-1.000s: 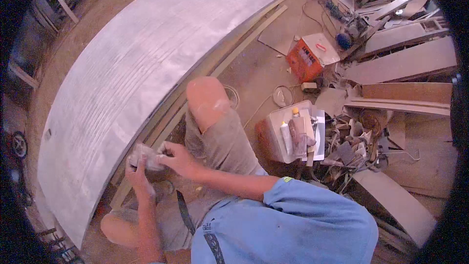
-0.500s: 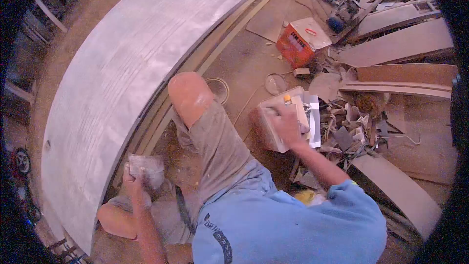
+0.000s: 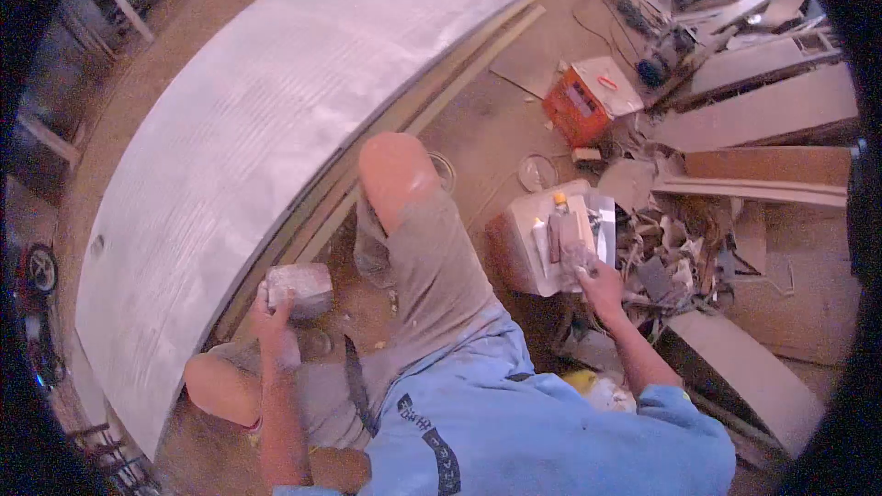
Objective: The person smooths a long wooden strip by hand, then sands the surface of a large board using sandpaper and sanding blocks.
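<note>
My left hand [image 3: 271, 306] is closed on the near end of a pale, dusty rectangular block [image 3: 301, 283], held beside my bent leg. Over the right part of a light plastic tub [image 3: 517, 241] is my right hand [image 3: 599, 283], its fingers closed at a pale, greyish thing too blurred to name. On the tub lie a dark bottle with a yellow cap [image 3: 559, 211] and a white tube [image 3: 540, 239], just left of those fingers. The large whitish curved panel [image 3: 248, 129] rests to the left of both hands.
Long wooden strips [image 3: 441, 96] run along the panel's edge. An orange-red box [image 3: 581, 110] stands beyond the tub, with a round clear lid [image 3: 537, 172] on the floor. Scraps [image 3: 657, 271] and long boards [image 3: 763, 110] crowd the right side.
My right hand has drawn back from the tub's middle to its right edge, uncovering the bottle and tube. My left hand has raised and turned the block slightly. The view has shifted a little.
</note>
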Tool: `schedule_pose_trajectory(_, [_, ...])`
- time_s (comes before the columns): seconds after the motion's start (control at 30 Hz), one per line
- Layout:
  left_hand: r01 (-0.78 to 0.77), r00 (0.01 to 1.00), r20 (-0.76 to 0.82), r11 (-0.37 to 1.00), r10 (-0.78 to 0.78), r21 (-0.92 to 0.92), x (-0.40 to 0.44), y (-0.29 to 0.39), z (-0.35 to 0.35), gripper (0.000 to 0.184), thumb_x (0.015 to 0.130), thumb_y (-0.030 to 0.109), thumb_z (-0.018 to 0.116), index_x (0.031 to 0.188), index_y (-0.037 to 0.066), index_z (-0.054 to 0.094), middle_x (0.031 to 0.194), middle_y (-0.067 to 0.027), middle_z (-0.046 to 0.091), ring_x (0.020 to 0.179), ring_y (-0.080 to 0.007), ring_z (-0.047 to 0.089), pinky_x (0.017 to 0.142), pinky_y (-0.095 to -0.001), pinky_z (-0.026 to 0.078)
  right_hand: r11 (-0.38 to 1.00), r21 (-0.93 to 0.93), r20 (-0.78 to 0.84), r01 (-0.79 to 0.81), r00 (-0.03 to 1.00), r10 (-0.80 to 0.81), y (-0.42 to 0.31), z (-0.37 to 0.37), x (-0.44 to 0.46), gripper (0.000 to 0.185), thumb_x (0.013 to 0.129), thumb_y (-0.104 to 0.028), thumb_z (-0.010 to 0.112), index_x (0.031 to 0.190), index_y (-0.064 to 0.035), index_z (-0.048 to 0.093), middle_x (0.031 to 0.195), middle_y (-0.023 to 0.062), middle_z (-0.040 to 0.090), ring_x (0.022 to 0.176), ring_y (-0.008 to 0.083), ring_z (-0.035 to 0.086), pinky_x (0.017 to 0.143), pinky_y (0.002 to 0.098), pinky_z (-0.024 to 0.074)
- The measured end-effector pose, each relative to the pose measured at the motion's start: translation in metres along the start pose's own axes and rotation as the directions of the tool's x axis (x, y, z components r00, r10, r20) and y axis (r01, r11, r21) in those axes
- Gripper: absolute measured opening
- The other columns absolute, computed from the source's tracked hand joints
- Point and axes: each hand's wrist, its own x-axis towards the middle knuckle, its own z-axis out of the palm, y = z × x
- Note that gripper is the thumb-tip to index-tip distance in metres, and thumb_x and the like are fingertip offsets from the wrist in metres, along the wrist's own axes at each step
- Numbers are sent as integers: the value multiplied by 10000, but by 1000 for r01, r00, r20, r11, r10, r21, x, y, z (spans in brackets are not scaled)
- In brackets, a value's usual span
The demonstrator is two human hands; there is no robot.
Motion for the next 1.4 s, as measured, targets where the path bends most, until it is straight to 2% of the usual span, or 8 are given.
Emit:
schedule_pose_trajectory(0.33, [-304,952,42,912,304,277,-22,29,18,448,842,133,610,1261,1,524,1222,-92,573,1039,-170,559,867,-292,447,826,501,-301,259,947,-115,-101,-32,-9,210,805,-181,632,852,20,594,727,93,595,682,147,541,618,315,429])
schedule_pose_trajectory(0.43, [-93,985,171,848,3,522,-25,24,12,246,880,173,567,1047,26,672,958,-57,669,827,-154,606,769,-306,484,696,480,-54,534,810,-584,-211,-39,-24,204,813,-169,628,897,16,611,721,80,587,703,125,535,646,296,444])
schedule_pose_trajectory(0.6, [-207,930,313,978,191,18,-40,50,17,441,840,284,650,1189,23,582,1028,-74,651,918,-159,589,811,-325,484,493,679,303,544,404,-863,-332,0,-43,199,812,-175,624,918,-7,620,811,168,645,759,316,629,694,384,485])
schedule_pose_trajectory(0.87, [-80,996,64,896,58,438,-36,107,-161,394,833,300,656,1129,43,620,978,-101,663,907,-190,617,802,-350,493,81,143,-131,986,100,-986,-439,35,65,220,830,-236,600,934,-53,665,1052,155,627,1047,367,552,899,475,417])
schedule_pose_trajectory(1.0, [32,993,67,751,-101,660,-6,80,-232,408,855,310,616,1158,37,593,1033,-128,642,957,-223,607,841,-351,479,192,108,247,975,161,-956,-432,76,123,346,784,-236,668,1083,-75,599,1332,164,445,1254,397,362,1041,523,287])
schedule_pose_trajectory(1.17, [105,953,136,717,-270,689,64,53,-285,427,883,322,567,1194,30,558,1101,-161,615,1018,-264,593,890,-352,461,370,187,227,910,327,-918,-469,116,158,265,796,-270,606,865,-22,671,1004,174,625,971,382,564,855,470,435])
schedule_pose_trajectory(1.27, [156,930,149,729,-336,666,83,58,-293,438,900,329,537,1216,26,537,1141,-181,598,1055,-288,585,919,-353,450,310,202,462,929,189,-866,-463,116,190,566,823,-524,607,1206,-111,540,1173,182,576,1049,358,550,935,526,380])
schedule_pose_trajectory(1.4, [281,903,108,762,-415,584,72,106,-270,446,906,351,521,1215,30,533,1144,-181,585,1047,-293,573,906,-357,439,706,-74,744,705,510,-432,-538,68,129,318,797,-313,602,959,-44,654,969,188,629,917,363,586,833,463,441])
